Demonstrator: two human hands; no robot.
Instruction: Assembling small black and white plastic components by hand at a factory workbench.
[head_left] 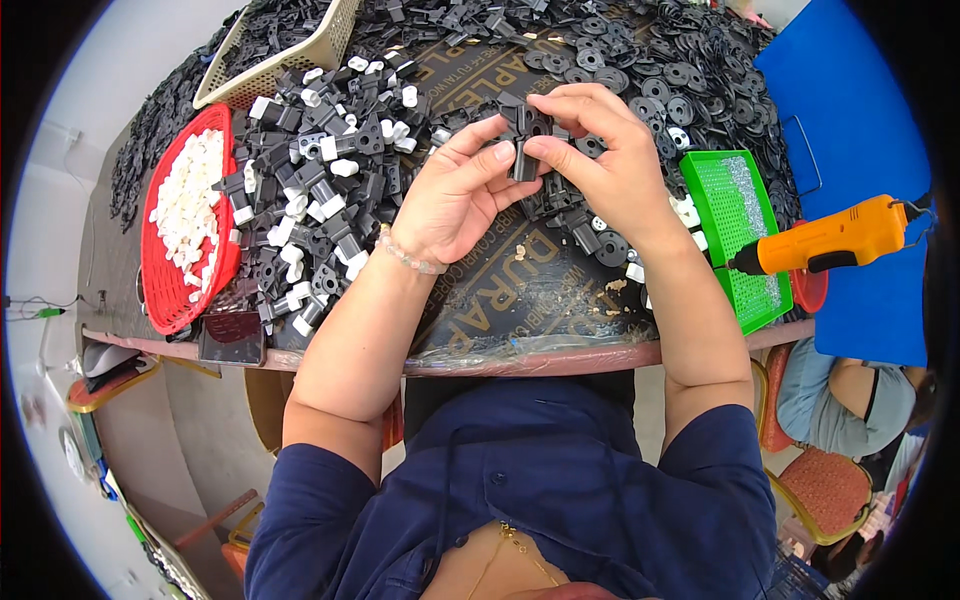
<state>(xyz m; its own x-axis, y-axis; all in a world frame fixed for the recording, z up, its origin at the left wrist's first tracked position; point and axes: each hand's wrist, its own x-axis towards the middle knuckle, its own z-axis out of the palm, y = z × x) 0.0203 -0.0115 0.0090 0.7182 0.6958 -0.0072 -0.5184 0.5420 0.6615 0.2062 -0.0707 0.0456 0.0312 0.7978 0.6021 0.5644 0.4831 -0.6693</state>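
Between my two hands, above the middle of the table, is a black plastic part (525,125) with a block-shaped lower end. My left hand (462,190), a beaded bracelet at its wrist, pinches the part from the left with thumb and fingers. From the right, my right hand (600,150) grips the same part between thumb and forefinger. Left of my left hand lies a heap of black plastic parts with white pieces (330,180). Black round discs (670,80) are piled beyond my right hand. Fingers cover some of the held part.
A red basket (160,305) of small white pieces stands at left, a phone (232,338) near it. Farther back is a beige basket (270,75). At right, an orange electric screwdriver (830,240) lies over green trays (715,190) with small screws, beside a blue panel (850,150). Another person sits at right.
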